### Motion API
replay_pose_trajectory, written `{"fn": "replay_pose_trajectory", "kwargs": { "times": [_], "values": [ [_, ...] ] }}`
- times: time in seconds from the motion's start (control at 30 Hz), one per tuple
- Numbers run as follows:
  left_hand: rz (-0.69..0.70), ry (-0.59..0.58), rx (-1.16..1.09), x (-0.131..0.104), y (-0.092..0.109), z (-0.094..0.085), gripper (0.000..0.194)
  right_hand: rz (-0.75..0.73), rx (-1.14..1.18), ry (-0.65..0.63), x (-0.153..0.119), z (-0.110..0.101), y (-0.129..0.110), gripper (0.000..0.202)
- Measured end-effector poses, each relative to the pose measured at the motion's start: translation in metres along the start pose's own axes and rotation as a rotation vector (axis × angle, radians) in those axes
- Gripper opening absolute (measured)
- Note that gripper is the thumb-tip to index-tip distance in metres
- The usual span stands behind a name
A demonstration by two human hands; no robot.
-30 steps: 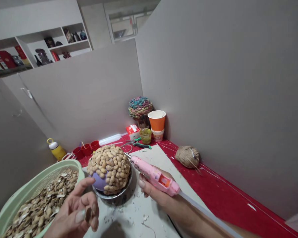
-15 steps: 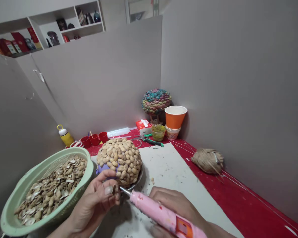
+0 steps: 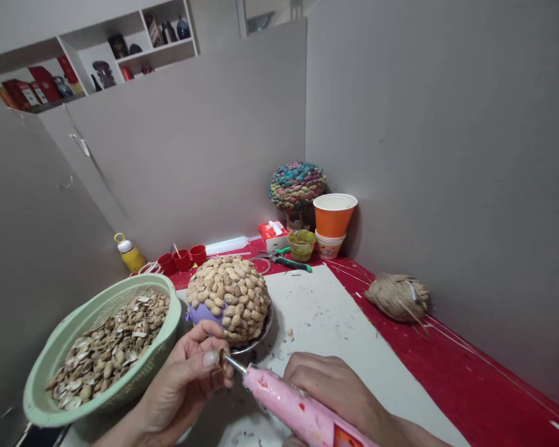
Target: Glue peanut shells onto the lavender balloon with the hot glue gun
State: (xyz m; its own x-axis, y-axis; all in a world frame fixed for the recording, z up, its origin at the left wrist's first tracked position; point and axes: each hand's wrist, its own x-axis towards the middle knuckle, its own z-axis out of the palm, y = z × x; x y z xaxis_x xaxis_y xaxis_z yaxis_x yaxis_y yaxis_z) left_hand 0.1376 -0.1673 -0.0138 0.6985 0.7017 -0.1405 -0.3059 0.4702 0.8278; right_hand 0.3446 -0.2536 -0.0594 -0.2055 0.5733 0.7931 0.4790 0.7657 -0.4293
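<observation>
The left hand (image 3: 186, 379) is pinching a peanut shell (image 3: 222, 360) upturned so the glue gun (image 3: 298, 413), which the right hand (image 3: 335, 388) is gripping closed, is meeting it beside the shell-covered ball (image 3: 230, 298).

Left grip (image 3: 186, 379) pinching a shell piece (image 3: 221, 362), right grip (image 3: 335, 391) around the glue gun (image 3: 298, 413), nozzle touching the piece. Just behind the grips, shell-covered ball (image 3: 230, 298) in a bowl (image 3: 261, 338). Left of them, basket (image 3: 65, 347) of shells. Far behind, cups (image 3: 333, 223), pliers (image 3: 284, 261). Right and behind, well apart, twine ball (image 3: 398, 298) on the worktop (image 3: 447, 379).
</observation>
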Motion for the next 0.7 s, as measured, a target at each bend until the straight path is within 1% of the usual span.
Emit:
{"fn": "replay_pose_trajectory", "kwargs": {
  "times": [0.17,0.33,0.5,0.57,0.7],
  "values": [
    [-0.002,0.013,0.023,0.0012,0.0003,0.0004,0.031,-0.024,-0.042,0.007,-0.0016,0.0034,0.0017,0.034],
    [0.004,0.025,0.047,0.0018,0.0003,0.0006,0.033,-0.004,-0.077,-0.031,-0.0071,0.0023,0.0044,0.029],
    [0.017,0.027,0.078,0.0015,-0.0001,0.0008,0.030,-0.077,-0.165,0.005,-0.0012,0.0012,0.0008,0.028],
    [0.026,0.039,0.093,0.0012,-0.0001,0.0009,0.031,-0.081,-0.185,0.016,0.0014,0.0013,-0.0006,0.028],
    [0.045,0.044,0.126,0.0008,-0.0003,0.0016,0.032,-0.072,-0.194,-0.011,0.0021,0.0005,-0.0009,0.026]
  ]
}}
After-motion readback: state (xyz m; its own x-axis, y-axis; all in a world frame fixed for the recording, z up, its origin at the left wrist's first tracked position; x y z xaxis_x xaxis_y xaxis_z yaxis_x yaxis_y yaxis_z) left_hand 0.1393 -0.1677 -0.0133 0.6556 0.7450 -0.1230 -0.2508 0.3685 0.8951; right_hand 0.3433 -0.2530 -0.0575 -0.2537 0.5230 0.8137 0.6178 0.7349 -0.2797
